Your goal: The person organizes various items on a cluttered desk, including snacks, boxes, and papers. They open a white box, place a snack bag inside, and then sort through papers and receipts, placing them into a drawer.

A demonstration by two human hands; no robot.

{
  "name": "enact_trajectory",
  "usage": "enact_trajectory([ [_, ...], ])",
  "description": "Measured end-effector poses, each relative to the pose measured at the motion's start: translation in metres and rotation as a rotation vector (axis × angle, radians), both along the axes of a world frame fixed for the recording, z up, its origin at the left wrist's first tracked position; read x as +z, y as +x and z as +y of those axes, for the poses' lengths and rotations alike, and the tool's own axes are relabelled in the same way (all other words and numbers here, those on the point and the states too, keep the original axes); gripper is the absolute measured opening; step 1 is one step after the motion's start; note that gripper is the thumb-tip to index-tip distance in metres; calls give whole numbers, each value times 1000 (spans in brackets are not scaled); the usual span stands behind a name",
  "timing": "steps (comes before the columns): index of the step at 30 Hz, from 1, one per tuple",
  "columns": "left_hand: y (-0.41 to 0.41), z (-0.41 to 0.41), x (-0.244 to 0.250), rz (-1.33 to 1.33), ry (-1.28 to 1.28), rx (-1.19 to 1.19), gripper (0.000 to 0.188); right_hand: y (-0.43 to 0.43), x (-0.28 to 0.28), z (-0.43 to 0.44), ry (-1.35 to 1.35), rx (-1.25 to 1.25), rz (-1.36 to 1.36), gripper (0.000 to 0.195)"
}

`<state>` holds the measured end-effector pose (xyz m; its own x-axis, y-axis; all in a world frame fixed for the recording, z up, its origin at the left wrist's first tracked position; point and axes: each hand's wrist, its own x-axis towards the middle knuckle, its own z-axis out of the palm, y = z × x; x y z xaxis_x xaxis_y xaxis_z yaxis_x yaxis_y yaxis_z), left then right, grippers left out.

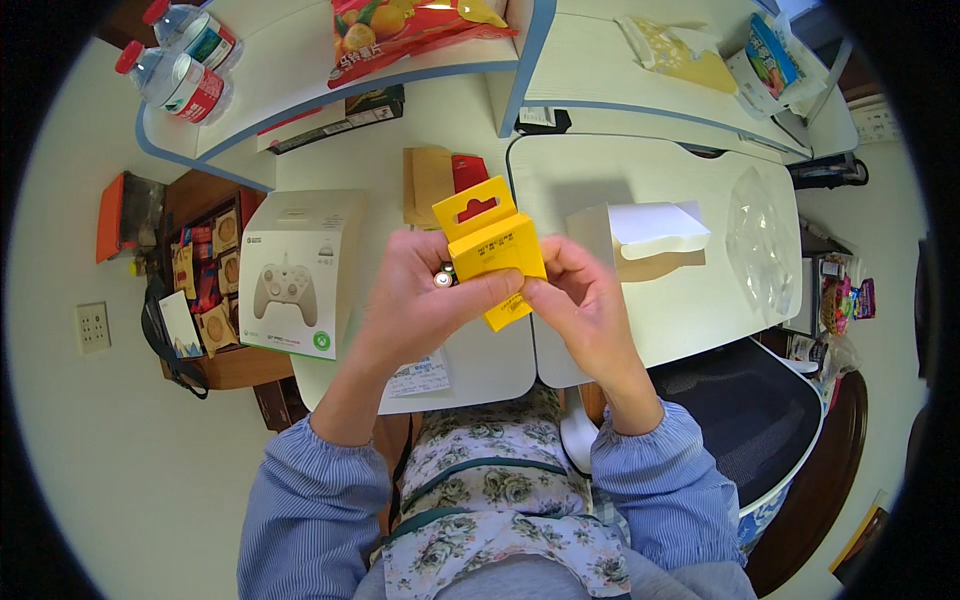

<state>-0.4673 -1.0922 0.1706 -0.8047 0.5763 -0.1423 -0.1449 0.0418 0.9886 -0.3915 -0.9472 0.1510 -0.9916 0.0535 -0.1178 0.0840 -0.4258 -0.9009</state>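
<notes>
A small yellow cardboard box with a hanging tab is held between both hands above the desk. My left hand grips its left side, thumb across the front; cylindrical batteries show between that hand and the box, their number partly hidden. My right hand pinches the box's lower right edge with thumb and fingers. Behind the box lie a brown paper envelope and a red packet. An open white carton stands on the desk to the right of my right hand.
A game controller box stands at the left. A printed paper slip lies at the front edge, a clear plastic bag at the right. The shelf above holds water bottles and a red snack bag. A mesh chair is at the right.
</notes>
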Motion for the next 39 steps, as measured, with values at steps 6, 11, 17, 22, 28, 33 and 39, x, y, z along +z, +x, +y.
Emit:
enact_trajectory([
  [6,9,3,1,326,-222,-230,15,5,4,19,111,60,-33,23],
  [11,33,5,-13,315,-252,-356,19,38,-8,30,412,148,-26,18],
  [17,72,29,-44,85,-226,-413,19,70,-6,51,775,124,-21,25],
  [22,90,59,-43,45,-224,-420,19,90,-5,79,947,92,63,29],
  [28,107,83,-56,127,-201,-302,20,105,-19,98,801,75,-128,19],
  [33,98,83,-63,-116,-158,-377,26,104,-40,110,141,-10,-265,20],
  [39,93,83,-47,-28,-267,-398,25,100,-38,117,206,-11,-329,21],
])
